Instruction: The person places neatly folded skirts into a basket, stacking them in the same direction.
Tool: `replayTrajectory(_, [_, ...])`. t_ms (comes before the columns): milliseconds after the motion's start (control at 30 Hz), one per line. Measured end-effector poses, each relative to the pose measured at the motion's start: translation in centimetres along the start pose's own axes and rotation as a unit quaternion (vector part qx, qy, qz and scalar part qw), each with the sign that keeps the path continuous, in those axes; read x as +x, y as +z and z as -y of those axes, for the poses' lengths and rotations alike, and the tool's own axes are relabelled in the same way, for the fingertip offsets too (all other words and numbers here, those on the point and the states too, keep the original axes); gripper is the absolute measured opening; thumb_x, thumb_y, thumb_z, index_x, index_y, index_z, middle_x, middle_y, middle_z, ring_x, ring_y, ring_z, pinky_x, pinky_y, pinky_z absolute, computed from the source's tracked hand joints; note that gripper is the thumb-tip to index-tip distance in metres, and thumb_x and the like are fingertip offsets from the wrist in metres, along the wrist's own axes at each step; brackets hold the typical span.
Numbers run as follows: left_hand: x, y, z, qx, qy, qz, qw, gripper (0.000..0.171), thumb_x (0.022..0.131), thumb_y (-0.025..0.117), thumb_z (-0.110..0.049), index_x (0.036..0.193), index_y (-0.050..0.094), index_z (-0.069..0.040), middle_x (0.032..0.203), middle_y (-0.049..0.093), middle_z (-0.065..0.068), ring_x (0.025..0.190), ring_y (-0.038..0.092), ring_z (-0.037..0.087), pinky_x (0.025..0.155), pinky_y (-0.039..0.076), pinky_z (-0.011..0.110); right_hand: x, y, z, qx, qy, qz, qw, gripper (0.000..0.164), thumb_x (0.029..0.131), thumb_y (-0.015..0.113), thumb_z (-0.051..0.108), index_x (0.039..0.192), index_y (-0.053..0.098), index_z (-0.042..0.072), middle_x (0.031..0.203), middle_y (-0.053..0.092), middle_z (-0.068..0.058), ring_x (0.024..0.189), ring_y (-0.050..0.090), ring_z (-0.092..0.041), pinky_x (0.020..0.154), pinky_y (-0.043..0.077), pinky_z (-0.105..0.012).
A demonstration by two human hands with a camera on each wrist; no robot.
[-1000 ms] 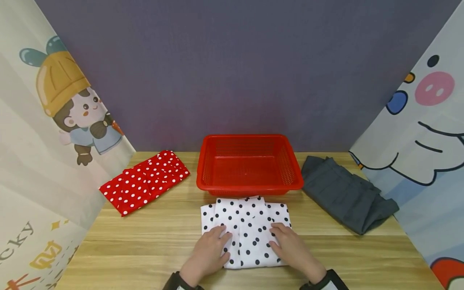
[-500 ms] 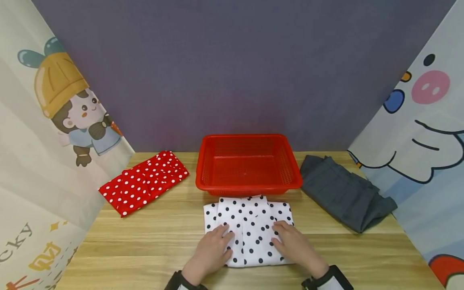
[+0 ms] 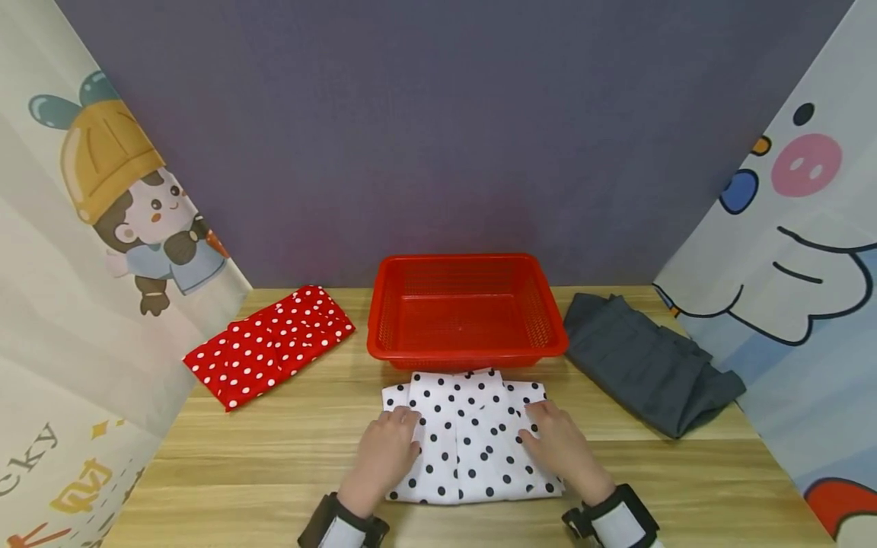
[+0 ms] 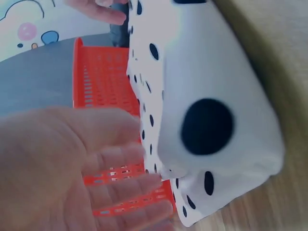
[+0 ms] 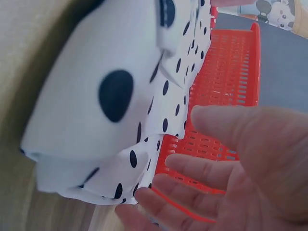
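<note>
A folded white cloth with black dots [image 3: 473,449] lies flat on the wooden table in front of me. My left hand [image 3: 384,449] is at its left side, fingertips over the edge. On the opposite side my right hand [image 3: 565,449] reaches over the cloth's right edge. In the left wrist view the left fingers [image 4: 122,187] are extended beside the dotted cloth [image 4: 192,72]. The right wrist view shows loosely spread right fingers [image 5: 192,197] alongside the cloth's folded layers [image 5: 120,91].
Just behind the cloth stands a red plastic basket [image 3: 384,352] with nothing in it. A folded red cloth with white dots [image 3: 274,346] lies at the left. Folded dark grey fabric [image 3: 647,365] lies at the right. A grey-purple backdrop [image 3: 452,137] rises behind the table.
Both hands have drawn apart and slightly forward, from the top of the dotted cloth to its left and right edges. The basket and the other two cloths stay in place.
</note>
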State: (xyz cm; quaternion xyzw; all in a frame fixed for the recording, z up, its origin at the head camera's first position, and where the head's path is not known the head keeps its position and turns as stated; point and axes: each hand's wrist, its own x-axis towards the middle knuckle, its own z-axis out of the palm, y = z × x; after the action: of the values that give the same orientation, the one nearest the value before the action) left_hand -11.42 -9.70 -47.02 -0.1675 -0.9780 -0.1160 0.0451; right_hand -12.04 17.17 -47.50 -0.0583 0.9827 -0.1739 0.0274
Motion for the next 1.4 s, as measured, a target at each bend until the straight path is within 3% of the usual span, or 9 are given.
replayTrajectory(100, [0.4,0.0,0.3,0.003,-0.044,-0.014,0.9989,0.038,0.072,0.075,-0.02,0.105,0.065,-0.003,0.098,0.063,0.014,0.079,0.059,0.027,0.063,0.05,0.035,0.2,-0.3,0.0,-0.005,0.011,-0.007,1.0,0.045,0.081,0.068,0.022,0.117,0.057,-0.004,0.113,0.055,-0.025,0.096,0.056,-0.037,0.083,0.047,-0.051])
replayTrajectory(267, [1.4,-0.1,0.7,-0.009,-0.101,0.001,0.9948,0.042,0.071,0.078,-0.023,0.104,0.064,0.0,0.092,0.061,0.015,0.071,0.053,0.023,0.057,0.049,0.032,0.6,-0.5,0.1,0.005,0.033,-0.025,0.999,0.049,0.08,0.068,0.02,0.117,0.055,-0.008,0.11,0.054,-0.027,0.092,0.056,-0.04,0.079,0.048,-0.052])
replayTrajectory(500, [2.2,0.1,1.1,-0.02,-0.156,0.026,0.9873,0.051,0.068,0.08,-0.026,0.104,0.062,0.006,0.093,0.057,0.018,0.07,0.052,0.022,0.055,0.049,0.032,1.5,0.0,0.1,0.012,0.074,-0.014,0.997,0.058,0.081,0.066,0.024,0.123,0.049,-0.012,0.114,0.051,-0.03,0.098,0.053,-0.044,0.082,0.046,-0.054])
replayTrajectory(700, [2.4,0.4,1.1,-0.041,-0.199,0.033,0.9786,0.05,0.067,0.079,-0.024,0.099,0.061,0.009,0.102,0.055,0.024,0.067,0.053,0.025,0.051,0.046,0.034,1.8,0.0,0.0,0.009,0.105,0.009,0.994,0.063,0.08,0.066,0.025,0.124,0.045,-0.016,0.116,0.048,-0.031,0.096,0.051,-0.044,0.079,0.047,-0.053])
replayTrajectory(967, [2.5,0.5,0.7,-0.068,-0.23,0.021,0.9706,0.044,0.065,0.077,-0.019,0.091,0.059,0.011,0.087,0.049,0.02,0.063,0.052,0.029,0.05,0.044,0.038,2.0,0.3,0.1,-0.006,0.121,0.018,0.992,0.063,0.081,0.064,0.026,0.122,0.044,-0.018,0.114,0.046,-0.032,0.091,0.051,-0.044,0.074,0.048,-0.052])
replayTrajectory(1400, [2.8,1.0,0.1,-0.064,-0.262,0.024,0.9626,0.039,0.064,0.075,-0.013,0.09,0.059,0.011,0.085,0.047,0.02,0.059,0.049,0.028,0.049,0.042,0.036,2.0,1.1,0.2,-0.003,0.139,0.01,0.99,0.062,0.081,0.065,0.021,0.119,0.041,-0.021,0.109,0.043,-0.033,0.082,0.05,-0.041,0.068,0.049,-0.048])
